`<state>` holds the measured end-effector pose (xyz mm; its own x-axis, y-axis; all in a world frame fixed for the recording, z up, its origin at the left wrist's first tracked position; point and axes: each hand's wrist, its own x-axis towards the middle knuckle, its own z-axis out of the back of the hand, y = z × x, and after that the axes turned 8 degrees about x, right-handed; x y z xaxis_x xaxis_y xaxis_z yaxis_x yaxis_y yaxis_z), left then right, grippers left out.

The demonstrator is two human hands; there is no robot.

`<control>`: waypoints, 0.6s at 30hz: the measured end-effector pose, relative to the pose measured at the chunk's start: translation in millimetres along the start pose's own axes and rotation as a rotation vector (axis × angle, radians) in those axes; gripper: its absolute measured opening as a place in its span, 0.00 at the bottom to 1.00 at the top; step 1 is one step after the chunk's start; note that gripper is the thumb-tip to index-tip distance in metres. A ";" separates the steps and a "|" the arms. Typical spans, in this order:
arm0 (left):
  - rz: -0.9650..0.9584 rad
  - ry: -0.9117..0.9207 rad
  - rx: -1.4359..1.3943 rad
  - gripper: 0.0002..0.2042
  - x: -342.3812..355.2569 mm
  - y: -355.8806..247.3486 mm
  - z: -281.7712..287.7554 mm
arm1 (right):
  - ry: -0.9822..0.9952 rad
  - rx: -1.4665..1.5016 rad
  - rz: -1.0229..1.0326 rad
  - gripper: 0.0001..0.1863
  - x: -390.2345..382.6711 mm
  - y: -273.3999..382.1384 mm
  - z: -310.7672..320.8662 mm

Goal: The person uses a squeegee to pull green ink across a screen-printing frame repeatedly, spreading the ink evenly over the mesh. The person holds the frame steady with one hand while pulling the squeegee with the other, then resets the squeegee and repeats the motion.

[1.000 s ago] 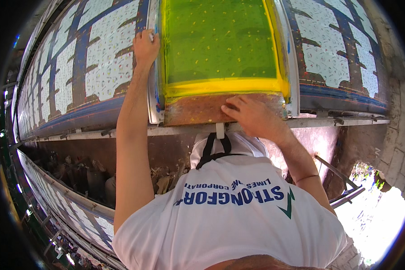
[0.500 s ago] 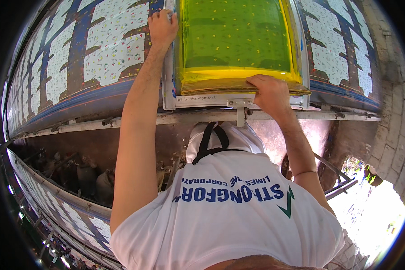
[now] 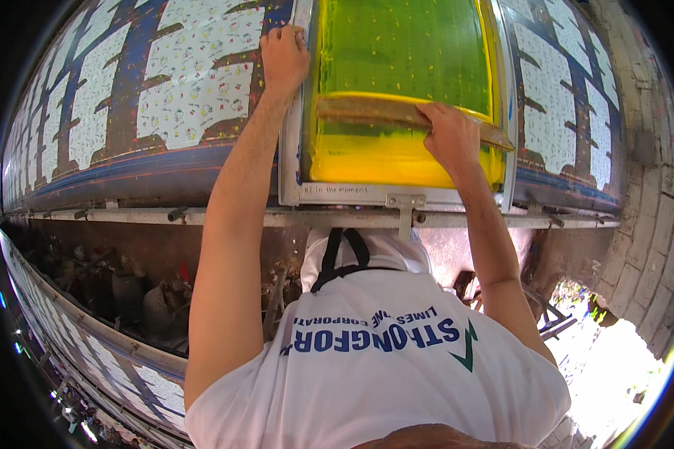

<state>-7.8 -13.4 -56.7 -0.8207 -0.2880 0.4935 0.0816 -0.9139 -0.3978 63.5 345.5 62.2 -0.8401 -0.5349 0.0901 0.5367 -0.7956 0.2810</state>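
A silk-screen frame [image 3: 290,168] with light metal rails lies in front of me, its mesh green in the far part [image 3: 404,56]. Bright yellow ink [image 3: 378,161] coats the near part. My right hand [image 3: 454,138] grips a long wooden squeegee [image 3: 367,111] near its right end. It lies across the mesh, slightly slanted, with ink on both sides. My left hand [image 3: 284,61] is closed over the frame's left rail, its fingertips partly hidden. A metal bracket [image 3: 405,203] sits at the frame's near edge.
Printed white fabric pieces [image 3: 195,97] lie on the long blue table to the left, more [image 3: 550,97] to the right. A metal rail [image 3: 135,217] runs along the table's near edge. Sacks [image 3: 161,307] stand below left, beside a second table. A block wall [image 3: 640,194] is at right.
My right hand has pushed the squeegee away from the frame's near edge, baring a yellow ink-covered strip. My left hand keeps its grip on the left rail. The view has shifted slightly.
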 end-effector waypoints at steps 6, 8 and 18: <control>-0.007 -0.026 -0.033 0.12 -5.1 -10.6 15.7 | -0.067 -0.123 -0.046 0.16 146.2 -48.2 -12.5; 0.022 0.010 -0.024 0.13 -4.6 -14.0 20.8 | -0.058 -0.157 -0.038 0.15 196.8 -68.8 -12.1; 0.090 0.092 0.063 0.15 -0.3 -28.4 44.9 | -0.019 -0.109 0.186 0.16 406.3 -158.9 6.6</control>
<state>15.4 -0.2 -10.9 -0.8566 -0.3449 0.3839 0.1901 -0.9025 -0.3865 -363.6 256.5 60.4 -0.7265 -0.6709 0.1486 0.6871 -0.7103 0.1527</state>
